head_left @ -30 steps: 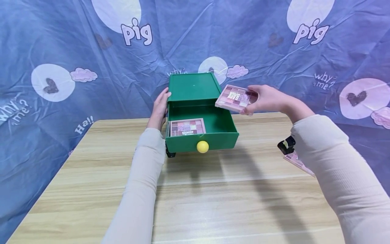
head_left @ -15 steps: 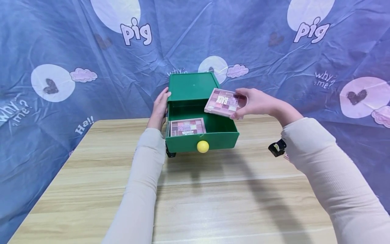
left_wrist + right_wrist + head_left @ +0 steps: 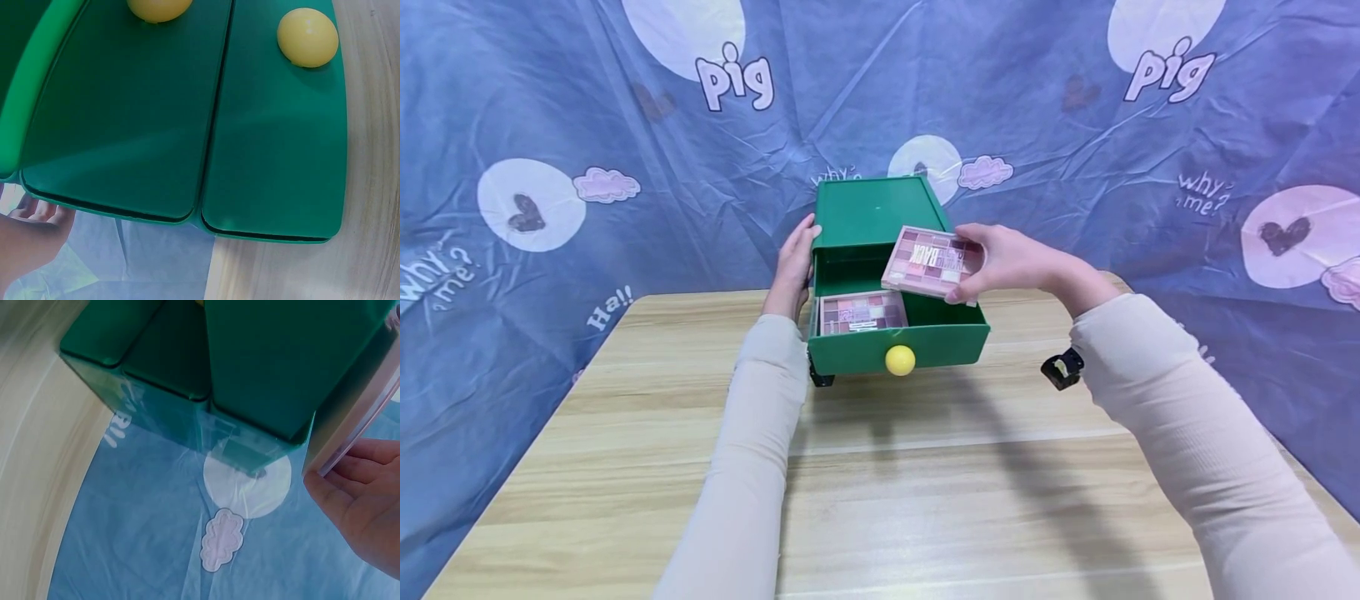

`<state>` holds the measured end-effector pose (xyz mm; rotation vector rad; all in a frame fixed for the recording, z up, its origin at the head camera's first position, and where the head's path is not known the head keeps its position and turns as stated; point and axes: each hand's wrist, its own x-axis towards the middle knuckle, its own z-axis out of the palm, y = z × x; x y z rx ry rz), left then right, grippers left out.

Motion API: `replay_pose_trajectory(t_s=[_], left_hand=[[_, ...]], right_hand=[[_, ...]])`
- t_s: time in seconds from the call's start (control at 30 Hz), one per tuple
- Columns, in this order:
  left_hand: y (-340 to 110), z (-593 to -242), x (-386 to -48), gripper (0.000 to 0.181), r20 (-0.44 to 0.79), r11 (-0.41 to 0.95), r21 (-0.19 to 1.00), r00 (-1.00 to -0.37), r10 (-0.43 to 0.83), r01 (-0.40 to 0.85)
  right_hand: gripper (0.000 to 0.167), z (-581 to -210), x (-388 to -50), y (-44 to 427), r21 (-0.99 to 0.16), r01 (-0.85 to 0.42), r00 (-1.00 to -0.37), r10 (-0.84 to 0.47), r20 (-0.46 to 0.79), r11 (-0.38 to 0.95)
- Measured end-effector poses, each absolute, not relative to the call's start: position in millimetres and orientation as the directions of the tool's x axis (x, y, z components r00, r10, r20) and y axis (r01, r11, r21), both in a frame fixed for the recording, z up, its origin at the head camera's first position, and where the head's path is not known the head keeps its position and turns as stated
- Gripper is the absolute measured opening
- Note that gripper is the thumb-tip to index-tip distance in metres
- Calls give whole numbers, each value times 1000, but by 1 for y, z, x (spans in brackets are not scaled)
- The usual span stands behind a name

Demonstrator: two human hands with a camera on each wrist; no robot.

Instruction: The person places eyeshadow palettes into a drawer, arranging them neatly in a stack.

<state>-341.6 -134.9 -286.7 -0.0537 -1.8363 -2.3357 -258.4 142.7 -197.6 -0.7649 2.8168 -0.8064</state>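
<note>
A green drawer cabinet stands at the table's far side, its top drawer pulled out, with a yellow ball knob in front. Inside that drawer, at the left, lies an eyeshadow palette. My right hand pinches a second eyeshadow palette by its right end. This palette is tilted above the drawer's right part. My left hand rests against the cabinet's left side; in the left wrist view, the fingers lie by its side wall.
Below the pulled-out drawer, the left wrist view shows two shut drawers with yellow knobs. The wood-grain table stretches toward me. A blue printed cloth hangs right behind the cabinet. Black camera mounts sit at the wrists.
My right hand has carried its palette left and slightly down, from beside the cabinet to over the open drawer. The left hand and cabinet have stayed put.
</note>
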Motion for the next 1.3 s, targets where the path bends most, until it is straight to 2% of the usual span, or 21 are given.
replay_pose_trajectory(t_s=[0.5, 1.0, 1.3], left_hand=[[-134, -287, -343, 48, 125, -247, 957, -984, -129, 154], [-133, -285, -341, 48, 122, -237, 960, -985, -120, 148], [-133, -285, -340, 49, 129, -237, 959, -984, -123, 155]], right_hand=[[95, -200, -254, 128, -515, -460, -853, -521, 32, 723], [95, -206, -254, 125, -583, -460, -832, -555, 17, 670], [94, -211, -257, 119, -537, -506, -812, -582, 34, 675]])
